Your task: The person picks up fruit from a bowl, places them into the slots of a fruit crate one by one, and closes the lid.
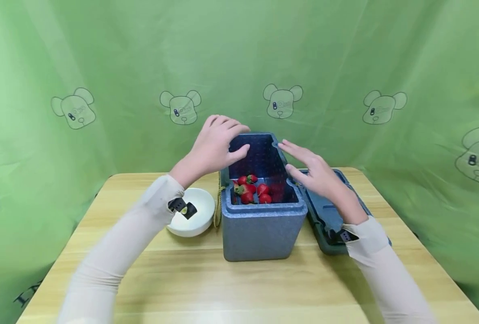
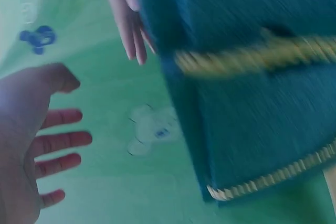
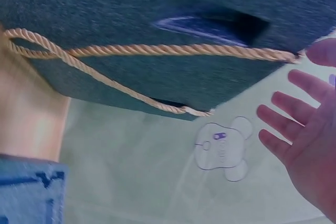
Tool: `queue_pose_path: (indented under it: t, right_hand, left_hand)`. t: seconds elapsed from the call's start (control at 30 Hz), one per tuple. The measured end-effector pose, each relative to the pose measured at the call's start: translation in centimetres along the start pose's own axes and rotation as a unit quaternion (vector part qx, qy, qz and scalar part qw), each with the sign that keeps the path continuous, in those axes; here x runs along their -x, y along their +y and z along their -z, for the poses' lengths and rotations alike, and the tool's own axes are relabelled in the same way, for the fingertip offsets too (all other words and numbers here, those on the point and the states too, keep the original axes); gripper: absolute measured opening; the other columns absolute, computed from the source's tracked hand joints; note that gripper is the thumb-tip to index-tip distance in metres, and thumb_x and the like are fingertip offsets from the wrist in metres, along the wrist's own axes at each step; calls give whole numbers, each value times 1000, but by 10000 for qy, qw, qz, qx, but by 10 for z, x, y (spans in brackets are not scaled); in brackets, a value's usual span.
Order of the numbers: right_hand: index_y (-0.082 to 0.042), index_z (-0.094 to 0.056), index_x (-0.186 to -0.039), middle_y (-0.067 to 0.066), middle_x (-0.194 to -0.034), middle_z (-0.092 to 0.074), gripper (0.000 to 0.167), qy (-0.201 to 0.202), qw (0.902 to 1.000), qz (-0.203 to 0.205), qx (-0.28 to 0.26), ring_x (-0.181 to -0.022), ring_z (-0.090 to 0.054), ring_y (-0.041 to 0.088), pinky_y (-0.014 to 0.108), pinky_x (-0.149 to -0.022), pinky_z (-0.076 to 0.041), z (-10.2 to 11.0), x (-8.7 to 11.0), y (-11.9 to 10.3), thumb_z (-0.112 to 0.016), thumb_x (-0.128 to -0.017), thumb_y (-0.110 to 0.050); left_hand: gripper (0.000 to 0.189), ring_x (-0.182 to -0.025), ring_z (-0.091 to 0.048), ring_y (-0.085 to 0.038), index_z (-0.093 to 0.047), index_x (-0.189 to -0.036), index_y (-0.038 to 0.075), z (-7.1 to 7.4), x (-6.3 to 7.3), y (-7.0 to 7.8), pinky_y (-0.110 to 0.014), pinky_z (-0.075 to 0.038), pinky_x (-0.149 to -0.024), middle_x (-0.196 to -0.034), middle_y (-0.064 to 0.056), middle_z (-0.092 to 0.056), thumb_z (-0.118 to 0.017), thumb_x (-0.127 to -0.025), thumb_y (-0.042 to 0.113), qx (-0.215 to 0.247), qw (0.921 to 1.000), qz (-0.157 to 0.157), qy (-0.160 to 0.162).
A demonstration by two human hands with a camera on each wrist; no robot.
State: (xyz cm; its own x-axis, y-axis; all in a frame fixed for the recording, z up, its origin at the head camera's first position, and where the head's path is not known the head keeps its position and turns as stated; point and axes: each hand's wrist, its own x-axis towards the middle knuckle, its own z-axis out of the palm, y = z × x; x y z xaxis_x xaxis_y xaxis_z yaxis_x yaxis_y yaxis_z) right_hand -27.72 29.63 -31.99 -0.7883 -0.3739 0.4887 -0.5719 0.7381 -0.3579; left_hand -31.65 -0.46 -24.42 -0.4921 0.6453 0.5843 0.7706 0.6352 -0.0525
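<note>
A dark blue-grey foam box (image 1: 263, 236) stands uncovered on the wooden table, with several red strawberries (image 1: 247, 189) lying in its bottom. My left hand (image 1: 212, 146) is raised at the box's far left rim, thumb and fingers spread apart and holding nothing. On the other side, my right hand (image 1: 314, 171) hovers by the right rim with its fingers extended. The left wrist view shows my left hand (image 2: 52, 145) a little away from the box wall. A twisted tan rope (image 3: 157, 51) runs along the box's side, close to my right hand (image 3: 307, 124) in the right wrist view.
A white bowl (image 1: 192, 227) sits left of the box, partly behind the left wrist. To the right, the box's lid (image 1: 324, 211) lies on the table (image 1: 174, 288), partly under the right forearm. A green curtain (image 1: 231, 54) with bear heads hangs behind.
</note>
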Motion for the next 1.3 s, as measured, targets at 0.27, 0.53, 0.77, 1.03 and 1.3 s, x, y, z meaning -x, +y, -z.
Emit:
queue_pose_path:
  t: [0.27,0.53,0.77,1.03,1.3]
  right_hand:
    - [-28,-34,-160,-1,-168,-28,65,485,9972,562,-79,-154,-31,33,59,-122,-25,29,-16,-14,-60,-101,-23]
    - [-25,-35,-159,2,-166,-33,65,813,9935,561,-560,-153,-32,22,46,-126,-24,51,-18,-12,-60,-101,-14]
    - [-26,-36,-159,-1,-166,-34,62,939,9908,68,-977,-152,-33,12,34,-125,-24,67,9,2,-56,-102,-12]
    - [-9,-37,-157,12,-162,-40,55,1060,9780,78,-1796,-145,-43,6,13,-111,-36,63,41,38,-45,-104,-1]
    - [-1,-30,-158,8,-158,-46,52,807,9231,-452,-3733,-140,-49,8,15,-111,-39,59,56,90,-39,-108,-9]
  left_hand:
    - [53,-138,-50,-24,-55,-147,16,9,-8,45,-44,-25,-123,-148,-4,-58,-57,-98,38,747,9905,512,1032]
    - [59,-147,-43,-25,-46,-153,14,5,-14,106,-47,-22,-125,-156,-6,-50,-57,-98,34,1756,9635,750,1875]
    - [65,-154,-29,-21,-33,-159,17,-26,-19,164,-43,-17,-127,-165,-4,-35,-54,-100,33,2783,9388,933,1802]
    - [69,-158,-17,-21,-22,-162,13,-92,-11,217,-44,-18,-127,-170,-7,-18,-48,-101,31,3112,9336,766,1602]
    - [74,-159,-15,-20,-13,-164,21,-160,-15,212,-49,-23,-125,-172,-1,-10,-49,-101,27,3603,8923,2139,1678]
